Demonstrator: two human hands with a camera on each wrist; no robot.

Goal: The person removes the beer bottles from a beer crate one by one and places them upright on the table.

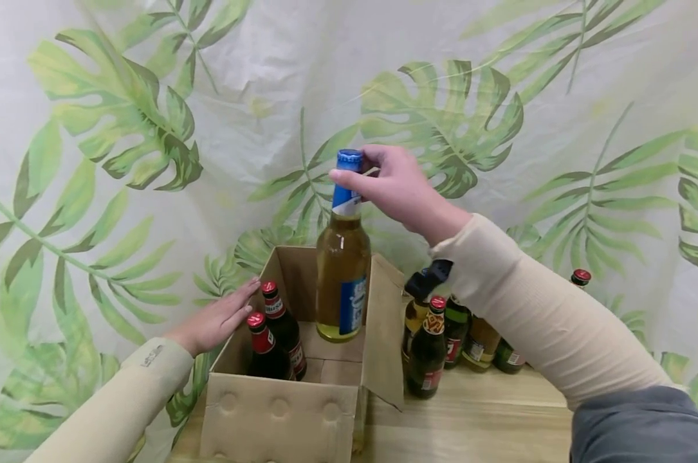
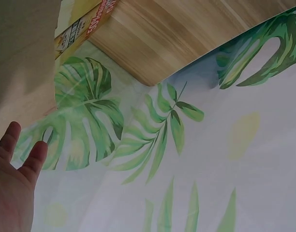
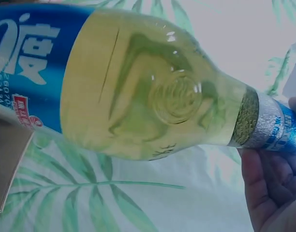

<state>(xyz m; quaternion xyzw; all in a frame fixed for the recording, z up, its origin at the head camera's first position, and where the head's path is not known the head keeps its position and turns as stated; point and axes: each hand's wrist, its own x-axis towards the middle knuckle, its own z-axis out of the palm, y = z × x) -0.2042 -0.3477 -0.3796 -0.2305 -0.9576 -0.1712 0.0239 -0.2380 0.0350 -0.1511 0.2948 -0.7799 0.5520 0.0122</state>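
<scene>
In the head view my right hand [image 1: 397, 186] pinches the neck of a clear beer bottle [image 1: 343, 257] with a blue cap and blue label. The bottle hangs upright over the open cardboard box [image 1: 279, 418]. Close up in the right wrist view, the same beer bottle [image 3: 153, 92] spans the picture, with thumb and fingers at its neck. My left hand [image 1: 218, 318] rests against the box's left rim with fingers extended; in the left wrist view part of that hand [image 2: 15, 183] shows beside the carton. Two dark red-capped bottles [image 1: 276, 308] [image 1: 263, 344] stand inside the box at its left.
Right of the box, several bottles stand on the wooden table [image 1: 470, 424], among them a dark red-capped one [image 1: 428, 360]. Another red cap [image 1: 580, 276] shows behind my right arm. A box flap [image 1: 383, 334] folds outward on the right. A leaf-print cloth [image 1: 256, 83] hangs behind.
</scene>
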